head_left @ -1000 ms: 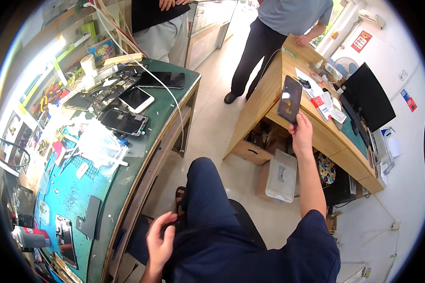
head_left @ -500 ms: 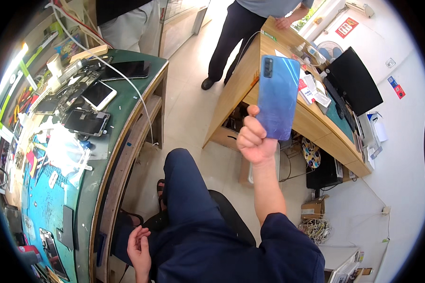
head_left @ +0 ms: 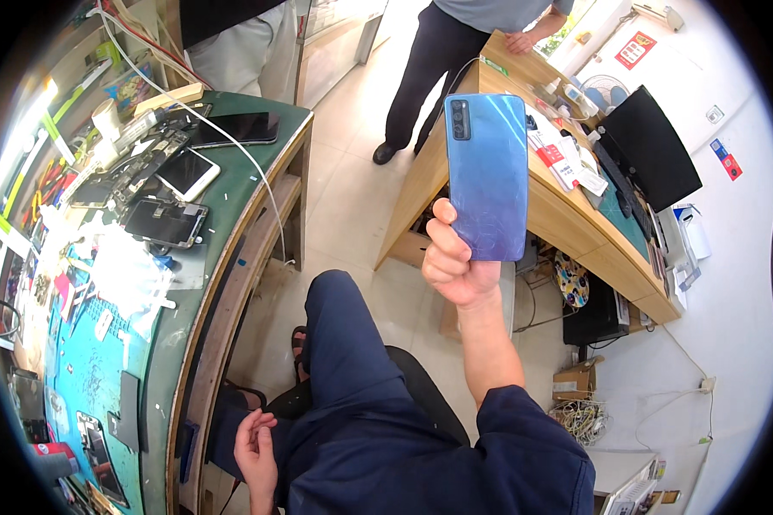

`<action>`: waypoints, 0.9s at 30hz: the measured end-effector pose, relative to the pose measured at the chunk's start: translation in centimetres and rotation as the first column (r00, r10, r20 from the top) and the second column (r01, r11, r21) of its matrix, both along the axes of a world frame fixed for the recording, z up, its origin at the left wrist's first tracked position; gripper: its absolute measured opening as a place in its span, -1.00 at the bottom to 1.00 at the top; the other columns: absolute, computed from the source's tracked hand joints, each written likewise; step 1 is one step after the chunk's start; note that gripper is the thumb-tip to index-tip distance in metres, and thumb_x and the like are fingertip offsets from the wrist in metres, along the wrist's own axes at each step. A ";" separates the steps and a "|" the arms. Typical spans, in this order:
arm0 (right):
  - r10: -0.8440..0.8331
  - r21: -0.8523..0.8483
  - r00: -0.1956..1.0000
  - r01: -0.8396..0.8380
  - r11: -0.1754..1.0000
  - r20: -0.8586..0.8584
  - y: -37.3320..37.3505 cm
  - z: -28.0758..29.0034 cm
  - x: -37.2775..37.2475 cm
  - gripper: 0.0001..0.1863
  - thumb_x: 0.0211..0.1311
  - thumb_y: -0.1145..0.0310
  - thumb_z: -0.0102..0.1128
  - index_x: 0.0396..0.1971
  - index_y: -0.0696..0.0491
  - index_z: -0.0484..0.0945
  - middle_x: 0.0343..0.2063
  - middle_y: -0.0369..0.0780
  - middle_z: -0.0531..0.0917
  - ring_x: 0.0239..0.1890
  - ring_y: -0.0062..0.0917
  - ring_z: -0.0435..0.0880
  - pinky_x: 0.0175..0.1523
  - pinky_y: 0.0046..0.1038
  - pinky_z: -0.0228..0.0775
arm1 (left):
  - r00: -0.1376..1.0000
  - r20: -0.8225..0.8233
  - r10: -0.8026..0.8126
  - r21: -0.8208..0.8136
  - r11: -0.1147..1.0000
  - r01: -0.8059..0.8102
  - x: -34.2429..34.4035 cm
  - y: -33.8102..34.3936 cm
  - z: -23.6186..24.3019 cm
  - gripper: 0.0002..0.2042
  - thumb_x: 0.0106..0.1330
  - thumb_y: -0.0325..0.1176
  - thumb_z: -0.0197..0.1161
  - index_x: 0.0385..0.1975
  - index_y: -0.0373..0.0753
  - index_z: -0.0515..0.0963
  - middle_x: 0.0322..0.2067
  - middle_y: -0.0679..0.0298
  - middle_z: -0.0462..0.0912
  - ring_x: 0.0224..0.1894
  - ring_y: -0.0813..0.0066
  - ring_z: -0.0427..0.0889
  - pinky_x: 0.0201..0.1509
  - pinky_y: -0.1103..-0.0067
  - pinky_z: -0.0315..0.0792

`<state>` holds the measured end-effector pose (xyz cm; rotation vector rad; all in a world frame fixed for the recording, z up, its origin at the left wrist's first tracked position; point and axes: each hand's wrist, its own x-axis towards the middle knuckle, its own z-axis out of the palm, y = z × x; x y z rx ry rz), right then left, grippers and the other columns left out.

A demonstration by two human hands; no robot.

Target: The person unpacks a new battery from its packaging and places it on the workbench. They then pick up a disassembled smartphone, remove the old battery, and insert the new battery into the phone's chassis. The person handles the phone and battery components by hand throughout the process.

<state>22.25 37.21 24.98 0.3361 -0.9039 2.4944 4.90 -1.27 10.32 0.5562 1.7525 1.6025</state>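
Observation:
My right hand (head_left: 459, 257) grips a blue phone (head_left: 487, 176) by its lower end and holds it up, back and camera bump facing me. Down by my left thigh, my left hand (head_left: 253, 451) rests loosely curled with nothing visible in it. Left of me is a green-topped workbench (head_left: 236, 206) with a black phone (head_left: 236, 129), a white phone (head_left: 189, 174), a dismantled phone (head_left: 163, 221), scattered parts, tools and a blue mat (head_left: 86, 369).
A wooden desk (head_left: 584, 249) at the right carries a monitor (head_left: 648, 150), keyboard and papers. A person in a light blue shirt (head_left: 442, 51) stands beside it; another in pale trousers (head_left: 232, 51) stands behind the bench. Cables (head_left: 580, 421) and a cardboard box (head_left: 575, 378) lie at lower right.
The phone in my right hand has turned from screen side to blue back and moved leftward. My left hand has dropped lower and leftward. The view has also shifted.

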 end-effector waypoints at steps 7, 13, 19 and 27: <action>-0.024 0.004 1.000 0.024 1.000 0.014 0.4 -0.1 0.0 -0.74 0.53 0.16 -0.01 -0.03 0.03 0.34 -0.61 -0.42 0.30 -0.72 -0.76 0.10 -0.57 -0.62 -0.09 | 1.000 0.009 -0.007 0.024 1.000 0.007 0.0 -0.2 -0.2 -0.73 0.49 -0.53 0.08 0.13 -0.41 0.48 -0.07 0.13 0.67 -0.05 0.46 0.66 0.12 0.57 0.50; -0.028 0.039 0.999 0.027 0.999 0.044 0.8 0.1 1.1 -0.72 0.52 0.14 -0.01 -0.03 0.03 0.34 -0.64 -0.42 0.28 -0.72 -0.76 0.10 -0.57 -0.61 -0.09 | 1.000 -0.011 -0.004 0.042 0.999 0.004 0.0 0.4 0.1 -0.73 0.49 -0.53 0.08 0.12 -0.42 0.48 -0.07 0.13 0.68 -0.05 0.45 0.66 0.12 0.57 0.50; -0.889 0.711 0.427 0.574 0.407 0.164 -1.3 -0.6 0.1 -0.76 0.60 0.25 -0.12 -0.04 0.08 0.45 -0.55 -0.40 0.41 -0.61 -0.77 0.26 -0.50 -0.65 0.07 | 0.995 0.065 -0.073 0.091 0.994 0.067 0.8 3.2 2.1 -0.71 0.50 -0.51 0.07 0.16 -0.42 0.47 -0.03 0.09 0.67 0.01 0.40 0.66 0.18 0.52 0.49; -0.834 0.877 0.437 0.178 0.446 0.335 -13.9 -5.3 -4.9 -0.75 0.59 0.38 -0.18 0.00 0.18 0.44 -0.50 -0.33 0.53 -0.50 -0.71 0.47 -0.36 -0.59 0.35 | 0.883 0.317 -0.347 0.529 0.837 0.139 -0.6 12.3 6.4 0.11 0.24 0.56 -0.13 0.54 -0.25 -0.18 0.48 -0.08 0.06 0.49 0.09 0.17 0.53 0.16 0.05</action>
